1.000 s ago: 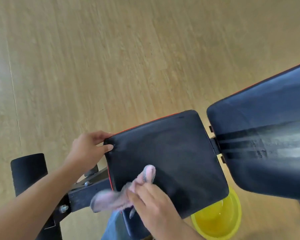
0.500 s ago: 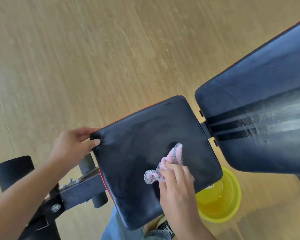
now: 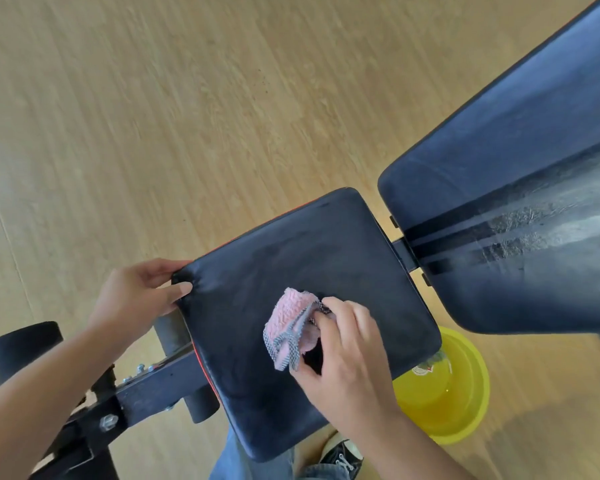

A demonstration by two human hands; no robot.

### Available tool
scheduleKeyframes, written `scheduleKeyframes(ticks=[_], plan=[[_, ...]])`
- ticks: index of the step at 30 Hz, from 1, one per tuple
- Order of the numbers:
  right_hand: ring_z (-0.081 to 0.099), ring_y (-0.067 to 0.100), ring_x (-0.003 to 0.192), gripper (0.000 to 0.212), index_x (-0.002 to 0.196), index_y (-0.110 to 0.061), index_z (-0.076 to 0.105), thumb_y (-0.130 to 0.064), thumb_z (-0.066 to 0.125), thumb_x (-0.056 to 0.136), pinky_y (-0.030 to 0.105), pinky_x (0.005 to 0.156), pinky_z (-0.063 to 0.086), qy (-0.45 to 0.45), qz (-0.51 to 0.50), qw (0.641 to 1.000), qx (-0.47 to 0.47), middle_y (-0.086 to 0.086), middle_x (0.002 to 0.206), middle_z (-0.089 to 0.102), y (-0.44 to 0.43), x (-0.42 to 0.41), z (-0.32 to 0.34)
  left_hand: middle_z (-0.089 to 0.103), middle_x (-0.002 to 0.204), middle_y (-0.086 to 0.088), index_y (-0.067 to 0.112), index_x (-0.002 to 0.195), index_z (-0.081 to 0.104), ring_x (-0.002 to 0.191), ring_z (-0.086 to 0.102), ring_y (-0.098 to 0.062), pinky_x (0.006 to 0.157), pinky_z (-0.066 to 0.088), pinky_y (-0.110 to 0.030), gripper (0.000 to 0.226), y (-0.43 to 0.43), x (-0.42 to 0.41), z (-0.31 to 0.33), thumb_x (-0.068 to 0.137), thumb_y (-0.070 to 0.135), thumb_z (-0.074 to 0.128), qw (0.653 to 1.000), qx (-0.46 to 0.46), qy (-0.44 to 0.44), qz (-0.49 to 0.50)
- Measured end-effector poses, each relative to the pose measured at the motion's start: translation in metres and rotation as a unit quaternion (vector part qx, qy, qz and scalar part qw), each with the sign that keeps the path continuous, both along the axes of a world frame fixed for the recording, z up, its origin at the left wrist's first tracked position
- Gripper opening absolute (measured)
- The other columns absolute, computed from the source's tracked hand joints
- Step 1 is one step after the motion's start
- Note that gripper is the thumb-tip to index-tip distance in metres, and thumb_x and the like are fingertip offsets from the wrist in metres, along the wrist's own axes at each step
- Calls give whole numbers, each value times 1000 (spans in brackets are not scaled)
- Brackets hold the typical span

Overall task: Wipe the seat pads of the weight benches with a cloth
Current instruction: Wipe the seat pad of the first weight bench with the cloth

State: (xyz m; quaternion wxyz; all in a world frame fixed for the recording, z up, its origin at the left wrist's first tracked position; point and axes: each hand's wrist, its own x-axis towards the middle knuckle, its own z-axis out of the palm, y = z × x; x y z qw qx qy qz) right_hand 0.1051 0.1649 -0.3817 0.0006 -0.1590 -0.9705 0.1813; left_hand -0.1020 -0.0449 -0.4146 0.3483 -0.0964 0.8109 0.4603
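The seat pad (image 3: 291, 271) is black with a thin red edge. The cloth (image 3: 290, 323) is pink with a grey-and-white checked border. The back pad (image 3: 499, 202) is dark blue-black with black stripes and worn whitish streaks. The basin (image 3: 465, 420) is bright yellow. The floor (image 3: 153, 98) shows pale wood grain. The sneaker (image 3: 340, 452) is black with white laces.

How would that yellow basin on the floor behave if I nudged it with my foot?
The yellow basin looks like thin plastic, so probably light and likely to slide easily on the smooth wooden floor. It seems to hold some liquid, which would likely slosh or spill with a sharp push. Its wide, low shape suggests it would skid rather than tip.
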Motion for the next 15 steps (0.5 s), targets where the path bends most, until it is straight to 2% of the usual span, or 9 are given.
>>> scheduleKeyframes(ticks=[2,4,6,8,11,13,15], plan=[[55,25,97,21,97,-12,70,-31,70,89,36,83,52,8,-18,1000,15,3,105,63,-4,-1,-6,76,73,24,27,92,75,73,68,-11,66,56,-9,29,0,-1,-1,88,-2,72,1000,0,-1,7],[54,25,88,5,89,-12,70,-10,74,86,37,75,52,21,-62,998,0,2,96,62,-6,-4,-15,78,76,21,26,93,76,76,67,-17,68,58,-12,29,0,-1,-2,87,-2,72,1000,-1,-4,10],[54,27,81,17,82,-11,67,6,70,81,41,70,50,37,-63,997,-12,3,88,61,-19,-2,-22,81,89,11,23,97,77,79,67,-21,71,59,-15,28,-1,-1,-5,87,-2,73,1000,0,-4,15],[58,30,79,20,80,-10,67,9,64,85,45,72,50,56,29,998,-15,8,85,62,-39,15,-21,80,97,8,18,106,76,85,67,-24,74,58,-18,28,-1,-1,-5,87,-3,72,1000,3,-10,15],[64,29,89,19,92,-8,73,1,57,98,39,86,52,42,177,983,-17,8,97,68,-15,40,-15,78,100,9,18,105,76,87,67,-24,72,58,-15,27,0,1,-4,88,-3,71,1000,9,-16,19],[61,26,86,20,96,-9,74,-2,55,98,37,80,53,45,139,989,9,5,101,69,30,41,-14,77,103,5,19,104,75,87,67,-23,70,58,-13,28,1,2,-4,88,-4,71,1000,8,-17,24],[55,26,81,20,94,-9,75,1,57,94,40,72,53,60,17,997,46,4,99,69,69,40,-13,79,96,11,20,102,75,85,68,-21,69,58,-12,28,3,2,-4,88,-4,71,999,7,-18,25]])
